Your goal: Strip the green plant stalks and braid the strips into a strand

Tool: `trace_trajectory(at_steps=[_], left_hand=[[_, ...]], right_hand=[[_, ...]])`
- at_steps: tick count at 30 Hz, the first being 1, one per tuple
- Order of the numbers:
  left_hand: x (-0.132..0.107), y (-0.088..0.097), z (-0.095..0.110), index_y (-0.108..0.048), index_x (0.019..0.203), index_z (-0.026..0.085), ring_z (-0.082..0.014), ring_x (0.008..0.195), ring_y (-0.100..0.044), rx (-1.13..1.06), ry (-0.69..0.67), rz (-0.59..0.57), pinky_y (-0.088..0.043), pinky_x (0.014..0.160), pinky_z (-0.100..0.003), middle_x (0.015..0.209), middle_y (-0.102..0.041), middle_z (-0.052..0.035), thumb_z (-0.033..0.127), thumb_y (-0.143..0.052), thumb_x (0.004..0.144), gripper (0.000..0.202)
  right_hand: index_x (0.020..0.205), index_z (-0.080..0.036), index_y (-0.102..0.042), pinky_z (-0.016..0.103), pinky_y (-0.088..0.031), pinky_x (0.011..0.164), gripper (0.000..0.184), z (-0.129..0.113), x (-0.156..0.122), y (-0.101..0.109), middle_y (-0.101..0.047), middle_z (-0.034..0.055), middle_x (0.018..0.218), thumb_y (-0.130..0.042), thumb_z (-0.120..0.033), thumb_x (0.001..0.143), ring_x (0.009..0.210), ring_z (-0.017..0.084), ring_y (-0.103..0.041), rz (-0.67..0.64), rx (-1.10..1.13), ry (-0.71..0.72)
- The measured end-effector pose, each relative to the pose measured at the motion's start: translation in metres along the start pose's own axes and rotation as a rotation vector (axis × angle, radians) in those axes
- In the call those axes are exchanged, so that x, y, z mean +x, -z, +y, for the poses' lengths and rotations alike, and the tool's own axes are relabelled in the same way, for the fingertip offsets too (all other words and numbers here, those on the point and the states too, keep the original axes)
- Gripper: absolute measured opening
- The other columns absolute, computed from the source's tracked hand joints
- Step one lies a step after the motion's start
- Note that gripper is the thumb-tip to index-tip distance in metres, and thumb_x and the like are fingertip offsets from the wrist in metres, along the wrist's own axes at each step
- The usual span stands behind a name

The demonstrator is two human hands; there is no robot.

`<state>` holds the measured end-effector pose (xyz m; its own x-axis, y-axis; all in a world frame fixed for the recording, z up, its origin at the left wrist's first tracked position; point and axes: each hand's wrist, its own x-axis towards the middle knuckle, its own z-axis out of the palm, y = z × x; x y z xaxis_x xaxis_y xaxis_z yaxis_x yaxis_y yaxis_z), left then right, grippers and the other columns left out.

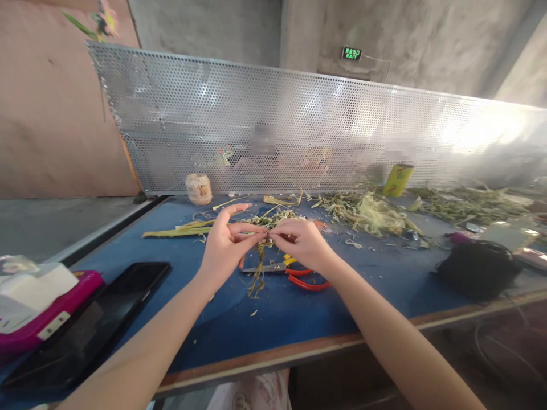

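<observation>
My left hand [226, 242] is closed in a pinch, thumb against fingertip, with one finger raised. Its tips meet those of my right hand [301, 242], also pinched, above the middle of the table. Between them they grip the top of a braided plant-fibre strand [260, 265], whose frayed tail hangs down. The exact spot each fingertip holds is too small to make out. Beneath the hands lie scissors [310, 286] with red handles, blades pointing left and partly behind the strand. A yellow piece [289, 259] shows by their pivot. Shredded fibre [277, 217] is heaped just behind the fingers.
Long leaf strips [175, 232] and a twine roll [199, 189] lie left on the blue table [231, 330]. Right are dried husks [367, 213], a yellow-green tube [397, 180] and a black object [476, 267]. A phone [94, 319] lies near left; a perforated metal screen [239, 102] stands behind.
</observation>
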<state>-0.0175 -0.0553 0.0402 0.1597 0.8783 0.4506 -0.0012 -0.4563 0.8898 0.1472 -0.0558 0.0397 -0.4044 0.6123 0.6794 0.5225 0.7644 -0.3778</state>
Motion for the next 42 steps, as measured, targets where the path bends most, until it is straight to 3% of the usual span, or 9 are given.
trace_trajectory(at_steps=[6, 14, 22, 29, 36, 42], left_hand=[[-0.0025, -0.0015, -0.0008, -0.034, 0.111, 0.026, -0.0176, 0.057, -0.065, 0.017, -0.062, 0.004, -0.034, 0.023, -0.012, 0.075, -0.066, -0.0012, 0.023, -0.068, 0.064, 0.058], [-0.0029, -0.0005, -0.0012, -0.033, 0.109, 0.025, -0.0181, 0.062, -0.066, 0.05, -0.09, -0.006, -0.035, 0.024, -0.011, 0.077, -0.066, -0.0015, 0.024, -0.066, 0.065, 0.054], [-0.0035, -0.0007, -0.0011, -0.032, 0.103, 0.024, -0.0173, 0.06, -0.065, 0.065, -0.121, -0.009, -0.034, 0.025, -0.011, 0.075, -0.066, -0.001, 0.023, -0.065, 0.066, 0.05], [-0.0031, 0.0004, -0.0017, -0.032, 0.093, 0.024, -0.0173, 0.061, -0.065, 0.071, -0.128, -0.046, -0.035, 0.025, -0.011, 0.073, -0.066, -0.0003, 0.022, -0.066, 0.065, 0.044], [-0.0023, -0.0009, -0.0006, -0.032, 0.096, 0.024, -0.0103, 0.041, -0.057, 0.032, -0.135, 0.014, -0.037, 0.026, -0.013, 0.073, -0.066, 0.0016, 0.02, -0.066, 0.066, 0.045], [-0.0022, -0.0008, -0.0011, -0.034, 0.1, 0.024, -0.0132, 0.047, -0.061, 0.064, -0.145, -0.001, -0.037, 0.026, -0.014, 0.074, -0.067, -0.0003, 0.02, -0.065, 0.067, 0.045]], right_hand=[[0.068, -0.014, -0.064, 0.019, -0.033, 0.051, 0.018, -0.0006, 0.0, 0.0027, -0.054, 0.0002, 0.061, -0.048, -0.015, 0.078, 0.056, 0.008, -0.045, -0.015, 0.084, -0.085], [0.065, -0.014, -0.063, 0.019, -0.033, 0.049, 0.017, -0.0015, 0.0006, 0.0033, -0.053, -0.0005, 0.058, -0.05, -0.014, 0.076, 0.054, 0.007, -0.044, -0.012, 0.132, -0.097], [0.065, -0.013, -0.065, 0.019, -0.035, 0.049, 0.016, -0.0019, 0.0016, 0.0031, -0.056, 0.0007, 0.06, -0.051, -0.014, 0.073, 0.055, 0.008, -0.047, 0.005, 0.209, -0.182], [0.065, -0.013, -0.064, 0.019, -0.034, 0.048, 0.016, 0.0006, 0.001, 0.0026, -0.053, -0.0001, 0.058, -0.051, -0.015, 0.074, 0.054, 0.008, -0.045, 0.0, 0.208, -0.167], [0.065, -0.014, -0.064, 0.019, -0.034, 0.048, 0.014, -0.0004, 0.0007, 0.0027, -0.052, -0.0006, 0.057, -0.052, -0.015, 0.073, 0.054, 0.007, -0.044, 0.005, 0.181, -0.137], [0.064, -0.013, -0.064, 0.018, -0.032, 0.046, 0.015, -0.0018, 0.0007, 0.0033, -0.052, -0.001, 0.056, -0.052, -0.013, 0.073, 0.052, 0.006, -0.043, -0.009, 0.19, -0.125]])
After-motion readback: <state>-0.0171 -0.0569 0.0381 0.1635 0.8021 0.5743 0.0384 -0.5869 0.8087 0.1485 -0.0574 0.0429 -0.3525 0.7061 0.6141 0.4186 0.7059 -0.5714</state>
